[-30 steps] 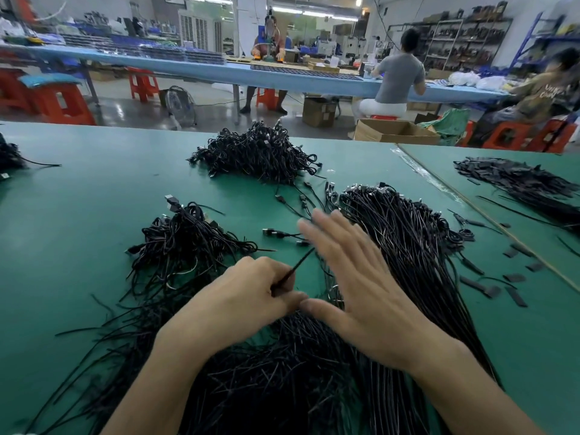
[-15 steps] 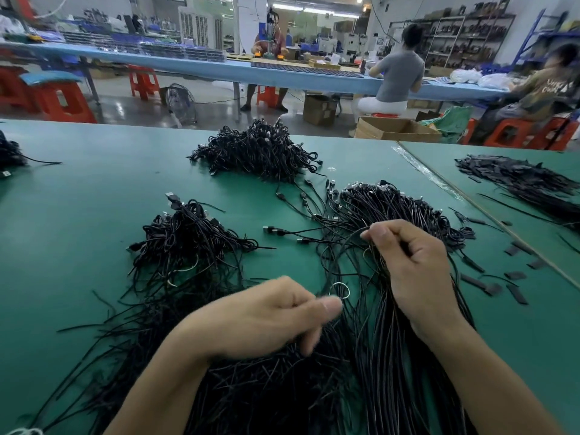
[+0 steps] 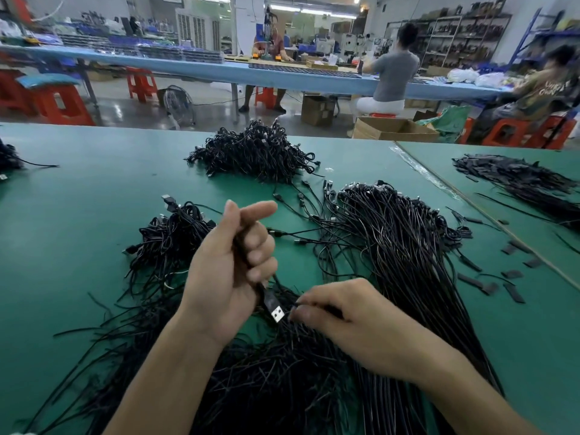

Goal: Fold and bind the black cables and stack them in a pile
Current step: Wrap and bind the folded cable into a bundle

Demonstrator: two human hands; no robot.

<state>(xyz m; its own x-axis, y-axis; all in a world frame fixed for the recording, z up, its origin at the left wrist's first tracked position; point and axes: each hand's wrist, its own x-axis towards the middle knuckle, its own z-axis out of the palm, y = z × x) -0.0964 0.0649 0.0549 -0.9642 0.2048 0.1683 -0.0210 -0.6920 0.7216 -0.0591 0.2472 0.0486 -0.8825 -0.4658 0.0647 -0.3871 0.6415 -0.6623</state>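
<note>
Black cables [image 3: 405, 246] sprawl loose beside two bundled piles [image 3: 251, 152].

FREE: bare green table mat [image 3: 72, 221] along left edge, and near right corner | BLOCKED: long loose black cables [image 3: 405, 255] centre to near edge; tangled black cable heap [image 3: 169, 243] left of centre; bound black cable pile [image 3: 254, 152] by far edge; black strips [image 3: 483, 284] right
</note>
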